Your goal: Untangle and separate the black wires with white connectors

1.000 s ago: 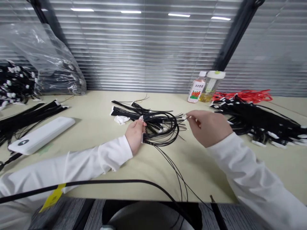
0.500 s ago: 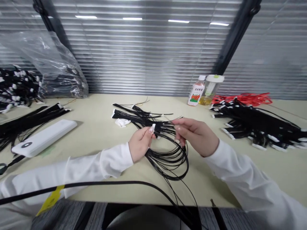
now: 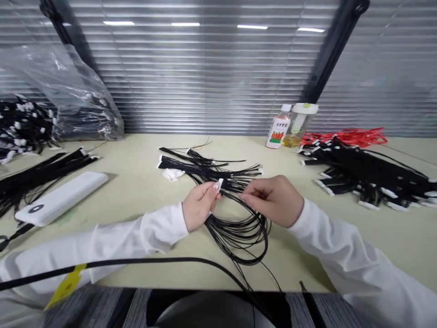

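Note:
My left hand [image 3: 200, 204] pinches a small white connector [image 3: 220, 183] at the end of a black cable bundle. To its right, my right hand [image 3: 273, 199] has thumb and index finger pressed together at the black wires; what lies between the fingertips is too small to tell. Looped black cables [image 3: 239, 232] hang below and between both hands on the table. Behind the hands lie more black cables [image 3: 205, 168] with white connectors and loose wire ends, beside a crumpled white scrap [image 3: 173, 174].
At the left are a white power bank [image 3: 63, 198], black cables and a clear plastic bag [image 3: 88, 109]. A labelled bottle [image 3: 278, 127] and a lidded cup [image 3: 300, 125] stand at the back right, near black cables [image 3: 372, 173] and red ones [image 3: 358, 136]. A black cable crosses the front.
My right hand has moved slightly down and left, with its fingers drawn in closer to the connector. My left hand stays nearly in place.

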Tool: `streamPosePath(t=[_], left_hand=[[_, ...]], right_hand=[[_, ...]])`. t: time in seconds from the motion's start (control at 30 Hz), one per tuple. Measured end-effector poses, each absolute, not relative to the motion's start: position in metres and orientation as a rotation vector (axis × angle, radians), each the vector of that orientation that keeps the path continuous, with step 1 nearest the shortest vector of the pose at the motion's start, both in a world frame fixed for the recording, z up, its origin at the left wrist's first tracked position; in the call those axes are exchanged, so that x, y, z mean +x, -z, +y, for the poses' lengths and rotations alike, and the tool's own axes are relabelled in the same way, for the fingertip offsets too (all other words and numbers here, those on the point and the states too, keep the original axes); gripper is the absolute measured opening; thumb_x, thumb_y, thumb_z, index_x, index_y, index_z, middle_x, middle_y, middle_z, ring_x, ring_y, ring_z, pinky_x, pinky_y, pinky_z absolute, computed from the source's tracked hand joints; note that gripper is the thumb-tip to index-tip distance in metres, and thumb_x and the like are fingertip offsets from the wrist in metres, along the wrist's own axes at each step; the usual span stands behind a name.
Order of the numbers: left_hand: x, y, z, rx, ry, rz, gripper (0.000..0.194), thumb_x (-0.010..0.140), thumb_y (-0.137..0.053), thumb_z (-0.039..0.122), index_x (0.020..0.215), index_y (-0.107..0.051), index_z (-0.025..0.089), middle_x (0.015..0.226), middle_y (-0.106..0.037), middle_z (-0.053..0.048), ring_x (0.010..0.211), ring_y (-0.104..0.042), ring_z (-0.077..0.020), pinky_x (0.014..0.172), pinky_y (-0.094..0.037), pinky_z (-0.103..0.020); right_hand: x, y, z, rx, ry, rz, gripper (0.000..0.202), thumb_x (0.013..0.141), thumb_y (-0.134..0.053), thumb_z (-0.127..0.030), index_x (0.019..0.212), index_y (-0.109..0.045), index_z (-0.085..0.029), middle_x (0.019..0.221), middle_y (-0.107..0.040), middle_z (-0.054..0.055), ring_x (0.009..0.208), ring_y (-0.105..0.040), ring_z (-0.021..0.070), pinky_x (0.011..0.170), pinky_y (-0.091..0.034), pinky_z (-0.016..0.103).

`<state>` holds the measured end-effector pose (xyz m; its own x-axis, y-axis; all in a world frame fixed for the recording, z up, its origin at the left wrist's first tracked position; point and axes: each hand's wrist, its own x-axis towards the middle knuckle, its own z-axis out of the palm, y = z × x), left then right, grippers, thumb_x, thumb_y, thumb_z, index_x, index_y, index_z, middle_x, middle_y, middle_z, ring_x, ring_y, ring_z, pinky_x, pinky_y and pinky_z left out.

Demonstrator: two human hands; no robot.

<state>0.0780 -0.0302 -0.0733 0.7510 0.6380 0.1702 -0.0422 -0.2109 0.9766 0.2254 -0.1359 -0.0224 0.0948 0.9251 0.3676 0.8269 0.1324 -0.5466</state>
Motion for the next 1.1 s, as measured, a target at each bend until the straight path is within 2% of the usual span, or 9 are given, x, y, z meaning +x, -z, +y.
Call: streamPosePath(t=[0.43, 0.73, 0.93, 1.1], left_hand=[[0.0782, 0.0717, -0.0312, 1.701, -0.660, 0.478, 0.038, 0.078, -0.034, 0.049, 0.064, -0.044, 0.015, 0.041, -0.038, 0.006, 0.038, -0.035, -0.0041, 0.040, -0.028, -0.017], [0.0809, 0.0717, -0.0300, 1.689, -0.639, 0.493, 0.039, 0.078, -0.035, 0.049, 0.062, -0.044, 0.015, 0.038, -0.037, 0.006, 0.037, -0.034, -0.0044, 0.040, -0.027, -0.017], [0.0807, 0.0704, -0.0299, 1.721, -0.614, 0.493, 0.039, 0.079, -0.035, 0.048, 0.062, -0.045, 0.014, 0.038, -0.038, 0.006, 0.037, -0.035, -0.0045, 0.041, -0.028, -0.017], [0.0807, 0.0704, -0.0306, 1.732, -0.607, 0.472, 0.039, 0.079, -0.034, 0.048, 0.062, -0.045, 0.014, 0.039, -0.039, 0.006, 0.038, -0.034, -0.0044, 0.042, -0.028, -0.018]], right_hand=[[0.2240, 0.0246, -0.1352, -1.654, -0.090, -1.810, 0.022, 0.071, -0.052, -0.027, 0.056, -0.058, -0.012, 0.041, -0.043, -0.004, 0.040, -0.030, 0.0005, 0.042, -0.026, 0.014], [0.2259, 0.0297, -0.1345, -1.590, 0.271, -1.947, 0.015, 0.069, -0.051, -0.017, 0.057, -0.059, -0.014, 0.049, -0.052, -0.003, 0.045, -0.039, 0.0023, 0.048, -0.028, 0.015], [0.2271, 0.0309, -0.1344, -1.642, 0.311, -1.962, 0.017, 0.070, -0.049, -0.019, 0.058, -0.059, -0.015, 0.050, -0.052, -0.002, 0.046, -0.040, 0.0034, 0.049, -0.028, 0.017], [0.2255, 0.0298, -0.1351, -1.668, 0.226, -1.937, 0.021, 0.073, -0.049, -0.026, 0.060, -0.060, -0.015, 0.049, -0.051, -0.003, 0.045, -0.038, 0.0028, 0.049, -0.027, 0.016]])
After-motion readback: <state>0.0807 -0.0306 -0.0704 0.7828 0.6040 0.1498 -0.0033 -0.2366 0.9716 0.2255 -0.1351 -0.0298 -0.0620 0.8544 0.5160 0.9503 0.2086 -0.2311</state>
